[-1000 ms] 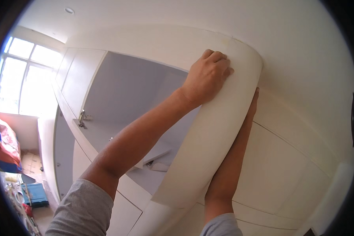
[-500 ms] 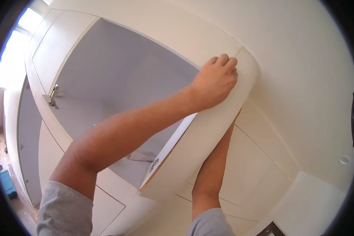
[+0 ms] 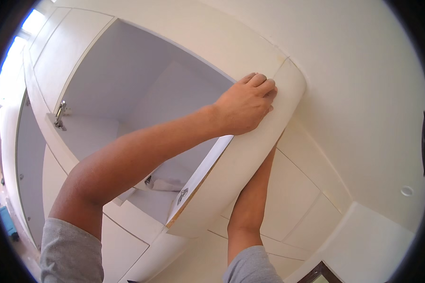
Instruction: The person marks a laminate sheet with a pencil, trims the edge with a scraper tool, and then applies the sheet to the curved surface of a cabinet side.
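Observation:
My left hand (image 3: 248, 104) rests against the upper part of a white panel (image 3: 236, 165), fingers curled and closed. Whatever lies inside its fingers cannot be made out. The panel has a rounded outer end and a bare brown lower edge. It stands at the right side of an open cabinet (image 3: 141, 70) with a grey-lilac interior. My right forearm (image 3: 255, 198) reaches up behind the panel, which hides the hand and its fingers. Inside the panel's lower end sits a metal hinge (image 3: 182, 195).
Another metal hinge (image 3: 60, 115) projects at the cabinet's left edge. A pale cloth-like item (image 3: 165, 184) lies inside the cabinet. White cabinet doors (image 3: 307, 193) stretch beyond the panel, under a white ceiling (image 3: 363, 94). Far below left, a blue object (image 3: 8, 221) stands on the floor.
My left hand has shifted a little left and downward along the panel. The whole view has moved slightly, and more of the pale item inside the cabinet shows. My right arm stays behind the panel.

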Motion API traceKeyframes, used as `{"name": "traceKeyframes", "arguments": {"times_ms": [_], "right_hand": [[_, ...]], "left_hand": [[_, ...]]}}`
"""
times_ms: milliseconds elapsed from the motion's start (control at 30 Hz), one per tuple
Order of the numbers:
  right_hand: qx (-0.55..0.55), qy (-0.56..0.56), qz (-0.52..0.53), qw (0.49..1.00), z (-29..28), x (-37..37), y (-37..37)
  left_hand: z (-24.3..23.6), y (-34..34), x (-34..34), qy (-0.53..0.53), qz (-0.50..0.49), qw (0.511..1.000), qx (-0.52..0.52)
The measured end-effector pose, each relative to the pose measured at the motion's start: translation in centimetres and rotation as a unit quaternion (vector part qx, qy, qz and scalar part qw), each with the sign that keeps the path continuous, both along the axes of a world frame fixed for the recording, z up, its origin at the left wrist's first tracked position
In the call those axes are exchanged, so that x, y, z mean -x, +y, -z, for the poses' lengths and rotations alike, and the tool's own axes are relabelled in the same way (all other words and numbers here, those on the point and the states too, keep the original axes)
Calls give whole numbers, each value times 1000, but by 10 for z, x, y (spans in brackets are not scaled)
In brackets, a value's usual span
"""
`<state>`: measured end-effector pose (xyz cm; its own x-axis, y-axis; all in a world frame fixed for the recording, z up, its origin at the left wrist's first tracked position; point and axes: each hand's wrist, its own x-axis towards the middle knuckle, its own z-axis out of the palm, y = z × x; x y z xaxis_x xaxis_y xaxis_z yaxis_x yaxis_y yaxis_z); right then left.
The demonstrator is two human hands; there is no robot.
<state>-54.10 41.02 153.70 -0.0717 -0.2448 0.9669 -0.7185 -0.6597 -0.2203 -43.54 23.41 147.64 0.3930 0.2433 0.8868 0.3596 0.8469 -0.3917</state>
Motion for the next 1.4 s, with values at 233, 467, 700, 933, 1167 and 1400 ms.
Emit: {"name": "traceKeyframes", "arguments": {"times_ms": [233, 467, 700, 933, 1167, 1400], "right_hand": [[8, -11, 32, 999, 0, -5, 4], [6, -28, 64, 998, 2, -8, 7], [-3, -49, 93, 994, 1, -5, 7], [-3, -65, 119, 991, -4, -4, 17], [-14, -74, 237, 969, 0, 3, 46], [-11, -121, 213, 969, 9, -13, 33]], "left_hand": [[-3, -4, -6, -34, 20, 998, 42], [2, -6, -1, -1, 102, 994, 39], [1, -11, 2, -12, 92, 995, 39], [1, -10, 1, -41, 105, 992, 60], [1, -11, -2, -11, 83, 995, 55], [3, -15, 5, 5, 101, 992, 73]]}}
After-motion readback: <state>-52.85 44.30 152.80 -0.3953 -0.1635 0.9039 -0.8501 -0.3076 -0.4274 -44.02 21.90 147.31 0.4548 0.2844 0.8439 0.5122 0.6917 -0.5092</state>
